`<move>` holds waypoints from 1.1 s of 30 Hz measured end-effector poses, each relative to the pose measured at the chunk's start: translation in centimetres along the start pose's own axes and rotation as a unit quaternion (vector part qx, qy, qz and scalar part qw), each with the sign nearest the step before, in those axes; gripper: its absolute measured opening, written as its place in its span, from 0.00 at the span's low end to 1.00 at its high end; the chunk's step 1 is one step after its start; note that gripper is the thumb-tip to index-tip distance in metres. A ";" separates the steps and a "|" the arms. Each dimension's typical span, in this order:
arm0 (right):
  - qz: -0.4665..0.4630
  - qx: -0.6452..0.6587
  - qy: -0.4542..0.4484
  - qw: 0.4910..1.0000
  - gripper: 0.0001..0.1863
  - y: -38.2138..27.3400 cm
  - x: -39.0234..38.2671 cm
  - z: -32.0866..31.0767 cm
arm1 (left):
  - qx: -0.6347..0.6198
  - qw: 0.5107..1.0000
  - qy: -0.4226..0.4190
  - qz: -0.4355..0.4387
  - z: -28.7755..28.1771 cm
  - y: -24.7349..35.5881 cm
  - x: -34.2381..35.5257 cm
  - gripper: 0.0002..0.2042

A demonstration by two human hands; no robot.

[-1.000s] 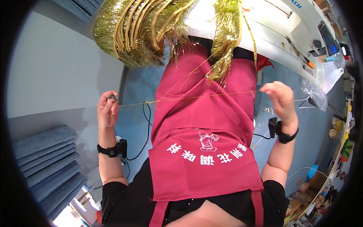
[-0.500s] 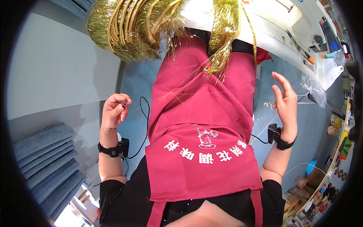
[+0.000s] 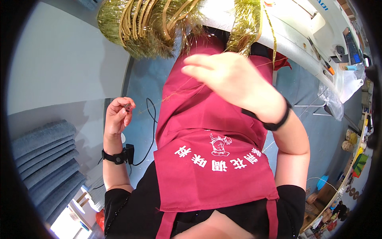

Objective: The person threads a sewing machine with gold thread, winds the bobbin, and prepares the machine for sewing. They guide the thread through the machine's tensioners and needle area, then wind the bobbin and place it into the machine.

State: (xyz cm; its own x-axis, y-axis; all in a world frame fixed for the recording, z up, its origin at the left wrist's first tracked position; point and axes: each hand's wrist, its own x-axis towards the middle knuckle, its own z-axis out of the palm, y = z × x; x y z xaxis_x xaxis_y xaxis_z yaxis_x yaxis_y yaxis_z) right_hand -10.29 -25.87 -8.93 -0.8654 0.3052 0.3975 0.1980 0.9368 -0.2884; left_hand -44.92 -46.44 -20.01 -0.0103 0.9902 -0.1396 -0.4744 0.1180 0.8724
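My left hand (image 3: pixel 119 114) grips a small round metal bobbin (image 3: pixel 127 107) between thumb and fingers, out to the left of the magenta apron (image 3: pixel 217 187). A fine golden thread with loose loops (image 3: pixel 169 97) crosses the apron over my lap. My right hand (image 3: pixel 229 79), slightly blurred, is over the apron, fingers stretched out toward the left, with nothing visible in them. Above it lie a thick bundle of gold tinsel fringe with tan tapes (image 3: pixel 139 28) and a hanging tinsel length (image 3: pixel 244 24) on the white machine table (image 3: pixel 215 16).
Scissors and an orange-handled tool (image 3: pixel 328 68), a dark control panel (image 3: pixel 352 49) and a white plastic bag (image 3: pixel 349 87) are at the right. Folded grey-blue fabric (image 3: pixel 43 159) is at the lower left. A black cable (image 3: pixel 153 123) runs beside my left wrist.
My right hand has swung inward from the right side to over the middle of the apron. My left hand shifted slightly rightward, still holding the bobbin. The thread, earlier taut, hangs looser.
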 end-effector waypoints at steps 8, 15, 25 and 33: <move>0.096 0.115 -0.124 0.981 0.06 4.3 2.0 4.5 | -0.001 1.000 0.009 0.000 -1.0 -0.1 -0.6 0.09; 0.290 0.228 0.267 0.890 0.11 10.6 -0.4 -2.3 | 0.012 0.998 0.046 -0.037 -3.1 -1.0 -0.6 0.08; 0.357 0.177 0.399 0.826 0.13 14.1 -4.3 -7.5 | 0.034 0.993 0.088 -0.067 -6.3 -2.7 -0.4 0.09; 0.357 0.167 0.516 0.761 0.11 16.2 -6.4 -11.1 | 0.046 0.988 0.119 -0.082 -8.3 -3.9 -0.6 0.10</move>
State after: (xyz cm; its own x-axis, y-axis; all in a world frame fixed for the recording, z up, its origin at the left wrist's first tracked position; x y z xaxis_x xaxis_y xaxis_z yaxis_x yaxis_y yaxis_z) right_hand 3.58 -10.80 -6.47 0.2634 0.8490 0.4581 0.1709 0.4263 -0.8883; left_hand -50.40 -48.14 -27.21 -0.1526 0.9122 -0.3802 -0.4044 0.2934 0.8662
